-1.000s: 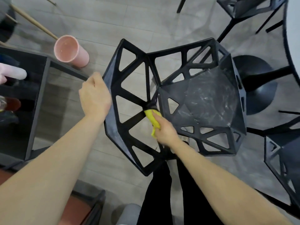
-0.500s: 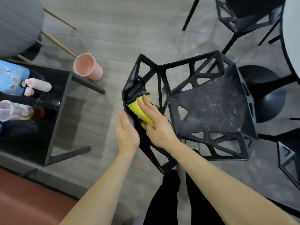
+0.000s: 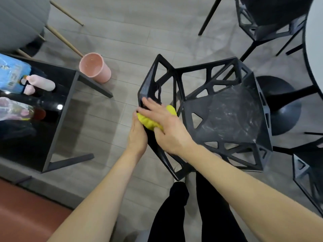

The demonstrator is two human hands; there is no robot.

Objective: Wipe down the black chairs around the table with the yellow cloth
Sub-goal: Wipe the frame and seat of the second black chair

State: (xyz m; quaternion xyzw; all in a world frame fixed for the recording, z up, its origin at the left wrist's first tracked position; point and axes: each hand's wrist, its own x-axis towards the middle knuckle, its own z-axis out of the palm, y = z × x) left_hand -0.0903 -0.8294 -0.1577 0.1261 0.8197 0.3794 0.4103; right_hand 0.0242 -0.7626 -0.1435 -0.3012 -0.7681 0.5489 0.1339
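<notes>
While the person stands just behind the black plastic chair with a cut-out geometric frame [image 3: 225, 117], the right hand [image 3: 167, 124] lies with straight fingers on the crumpled yellow cloth [image 3: 150, 122] and presses it on the chair's backrest edge. From the other side, the left hand [image 3: 137, 134] touches the same edge with its fingers extended, the thumb beside the cloth. Farther left stands a low black glass-top table [image 3: 61, 119] with bottles. Beyond it, a pink plastic bucket [image 3: 95, 69] stands on the grey floor. More black chairs [image 3: 265, 20] surround a white round table [image 3: 314, 49].
</notes>
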